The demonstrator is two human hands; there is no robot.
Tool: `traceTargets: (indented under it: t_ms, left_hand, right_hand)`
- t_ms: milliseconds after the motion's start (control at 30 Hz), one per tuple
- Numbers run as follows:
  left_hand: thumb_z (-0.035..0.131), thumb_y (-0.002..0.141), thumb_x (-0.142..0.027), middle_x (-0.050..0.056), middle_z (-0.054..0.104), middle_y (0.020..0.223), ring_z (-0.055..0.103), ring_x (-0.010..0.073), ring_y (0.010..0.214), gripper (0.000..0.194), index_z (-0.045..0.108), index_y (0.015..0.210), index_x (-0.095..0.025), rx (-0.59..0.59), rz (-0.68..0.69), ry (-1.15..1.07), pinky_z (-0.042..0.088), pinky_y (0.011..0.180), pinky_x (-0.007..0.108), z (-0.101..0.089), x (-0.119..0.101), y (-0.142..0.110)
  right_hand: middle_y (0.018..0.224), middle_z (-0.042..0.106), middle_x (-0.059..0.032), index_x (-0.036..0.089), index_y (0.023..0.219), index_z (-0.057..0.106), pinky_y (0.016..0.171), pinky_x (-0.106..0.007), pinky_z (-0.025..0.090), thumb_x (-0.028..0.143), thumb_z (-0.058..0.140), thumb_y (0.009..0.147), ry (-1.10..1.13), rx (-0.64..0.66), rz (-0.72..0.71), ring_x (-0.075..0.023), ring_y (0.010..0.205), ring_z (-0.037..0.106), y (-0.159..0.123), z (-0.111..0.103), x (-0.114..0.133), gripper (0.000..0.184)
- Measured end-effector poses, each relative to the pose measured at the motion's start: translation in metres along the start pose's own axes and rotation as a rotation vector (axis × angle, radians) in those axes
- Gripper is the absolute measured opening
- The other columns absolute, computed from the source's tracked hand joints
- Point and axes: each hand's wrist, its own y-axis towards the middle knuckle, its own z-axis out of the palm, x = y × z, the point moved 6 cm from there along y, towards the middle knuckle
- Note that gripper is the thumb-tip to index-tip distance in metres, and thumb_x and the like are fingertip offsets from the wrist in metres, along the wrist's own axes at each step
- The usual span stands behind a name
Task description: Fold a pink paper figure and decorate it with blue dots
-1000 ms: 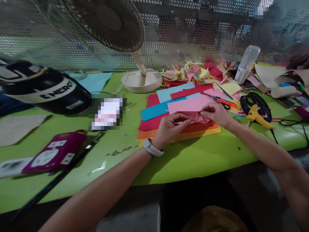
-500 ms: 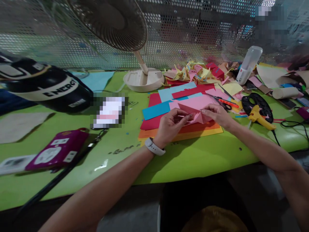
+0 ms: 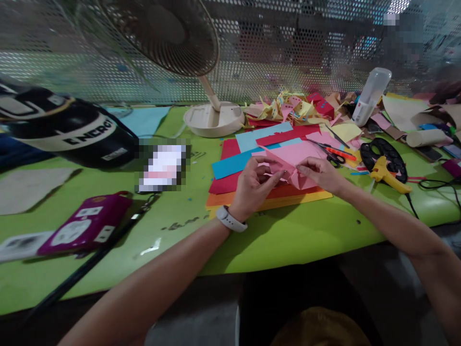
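Your desk (image 3: 281, 245) has a bright green, shiny covering with dark scribbles on it, and its front edge curves over a dim floor. Behind it stands a perforated metal panel (image 3: 248, 67), light coming through its holes. A fan (image 3: 162, 36) leans before the panel, its pale round base (image 3: 212, 122) on the desk.

In front of you, the folded pink paper (image 3: 297, 179) is over a pile of red, blue and orange sheets (image 3: 230, 165). Your left hand (image 3: 252, 187), a pale band (image 3: 232, 219) at its wrist, is curled with thumb and fingers nearly together on the paper's left part; your right hand (image 3: 320, 173) pinches its right part between thumb and fingers.

Past the pile lie crumpled scraps (image 3: 288, 108), with a clear bottle (image 3: 370, 98) tilted to their right. Scissors (image 3: 335, 157) and a yellow glue gun (image 3: 389, 178) lie beyond your right hand. Over to your left are a purple case (image 3: 86, 225), a blurred-out bright screen (image 3: 163, 166) and a big black object (image 3: 68, 132) lettered in pale print.
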Motion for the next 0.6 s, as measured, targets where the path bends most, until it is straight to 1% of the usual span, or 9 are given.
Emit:
traceTargets:
  t_ms: [133,300,467,600]
  left_hand:
    - [0.08,0.075,-0.042,0.002,0.073,0.079,0.075,0.0182,0.07,0.042,0.056,0.099,-0.018,0.015,0.018,0.032,0.065,0.069,0.031,0.0002,0.0003,0.0005]
    - [0.076,0.079,-0.048,0.007,0.076,0.084,0.075,0.019,0.075,0.034,0.068,0.087,-0.015,0.079,0.057,0.105,0.064,0.071,0.03,0.0018,0.0019,0.0002]
    - [0.077,0.078,-0.046,0.007,0.076,0.081,0.074,0.0178,0.072,0.034,0.068,0.086,-0.014,0.072,0.035,0.122,0.062,0.068,0.029,0.0003,0.0049,0.0001]
    - [0.078,0.076,-0.049,0.008,0.076,0.081,0.075,0.0204,0.075,0.037,0.066,0.083,-0.014,0.076,0.003,0.12,0.063,0.065,0.03,0.001,0.006,-0.0002]
  right_hand:
    - [0.082,0.069,-0.0035,0.018,0.086,0.066,0.076,-0.032,0.05,0.059,0.067,0.078,0.026,0.02,-0.002,-0.0157,0.077,0.061,0.001,0.0016,-0.0024,0.042]
    - [0.08,0.069,-0.0033,0.018,0.085,0.066,0.075,-0.031,0.051,0.058,0.07,0.075,0.077,0.019,0.024,-0.0152,0.075,0.061,0.001,0.0015,-0.0037,0.041]
    - [0.079,0.067,-0.0035,0.017,0.085,0.066,0.069,-0.03,0.049,0.057,0.069,0.077,0.069,0.003,0.022,-0.0147,0.072,0.059,0.0009,-0.0001,-0.0019,0.041]
    - [0.078,0.066,-0.0033,0.017,0.086,0.067,0.066,-0.03,0.048,0.056,0.067,0.079,0.018,0.003,-0.007,-0.0141,0.07,0.057,0.0009,-0.0004,-0.0005,0.039]
